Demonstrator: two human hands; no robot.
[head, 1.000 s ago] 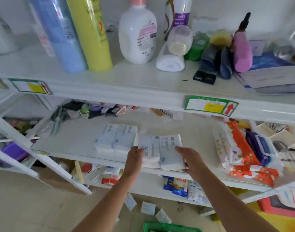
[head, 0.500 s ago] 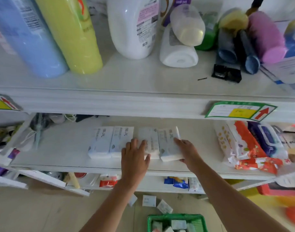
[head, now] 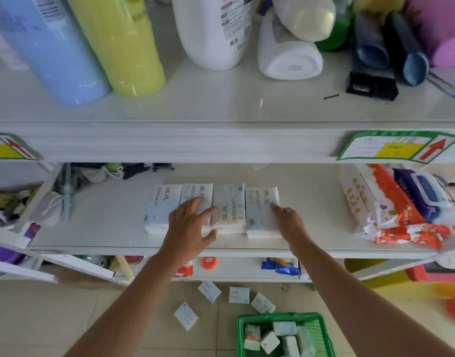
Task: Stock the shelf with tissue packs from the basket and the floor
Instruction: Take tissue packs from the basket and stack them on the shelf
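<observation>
While your hands rest flat on the row of four tissue packs (head: 213,210) on the middle shelf (head: 105,228), the chief risk is a careless withdrawal; the packs look light and slick, and a palm dragged back toward you could pull one over the shelf's front edge, which lies just beside their near ends; it would land among the loose packs on the floor (head: 238,295) below that edge. Your left hand (head: 189,228) lies spread and unclenched across the second pack from the left, fingertips reaching the third, thumb near the shelf edge; it grasps nothing. Your right hand (head: 288,220) touches the rightmost pack with its fingers on the top face and right side; it presses rather than grips, as far as you can judge. The four packs sit side by side, touching, well left of the orange wipes bag (head: 391,212); a sideways nudge could skew the row. Below the shelf edge and to the right, the green basket (head: 321,328) holds several more packs; four lie on the floor just beyond it, so much stocking remains.
</observation>
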